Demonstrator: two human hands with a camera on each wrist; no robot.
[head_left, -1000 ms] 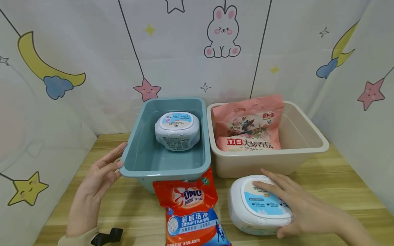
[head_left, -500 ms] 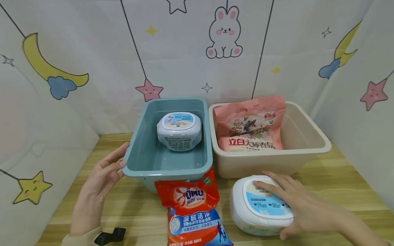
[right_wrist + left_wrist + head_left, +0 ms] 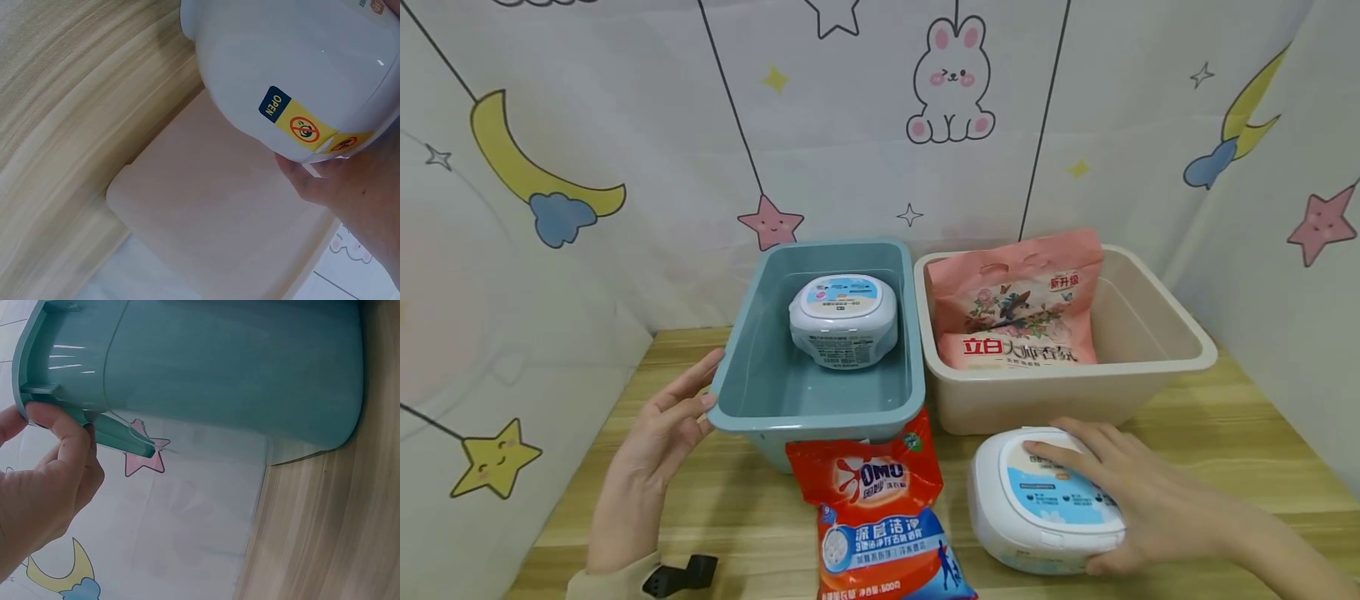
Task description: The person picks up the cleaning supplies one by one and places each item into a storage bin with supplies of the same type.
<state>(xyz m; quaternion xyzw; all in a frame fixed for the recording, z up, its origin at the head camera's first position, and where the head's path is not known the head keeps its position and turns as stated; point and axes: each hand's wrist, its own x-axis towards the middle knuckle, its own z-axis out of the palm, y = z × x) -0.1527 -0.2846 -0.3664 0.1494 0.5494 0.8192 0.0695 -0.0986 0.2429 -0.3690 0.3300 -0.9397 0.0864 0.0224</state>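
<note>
My left hand [image 3: 658,450] pinches the rim of a blue-green plastic bin [image 3: 812,421] at its left side; in the left wrist view, thumb and finger meet at the rim. A white laundry pod tub [image 3: 842,321] stands upright inside that bin. My right hand [image 3: 1131,492] grips a second white laundry pod tub [image 3: 1007,525] with a blue-and-cream lid, fingers over the lid and thumb at the near side. The right wrist view shows its OPEN label [image 3: 274,104]. Between my hands, a red OMO laundry powder bag [image 3: 876,508] leans against the blue-green bin's front.
A beige bin [image 3: 1052,396] stands right beside the blue-green one, holding a pink laundry powder bag [image 3: 1018,304] against its left side. Behind both bins rises a white curtain [image 3: 850,158] with cartoon prints. Everything stands on a wood-grain table [image 3: 737,517].
The head view has turned slightly left, so everything appears a little farther right. Both hands keep their holds, and the bins, tubs and bags stay where they were.
</note>
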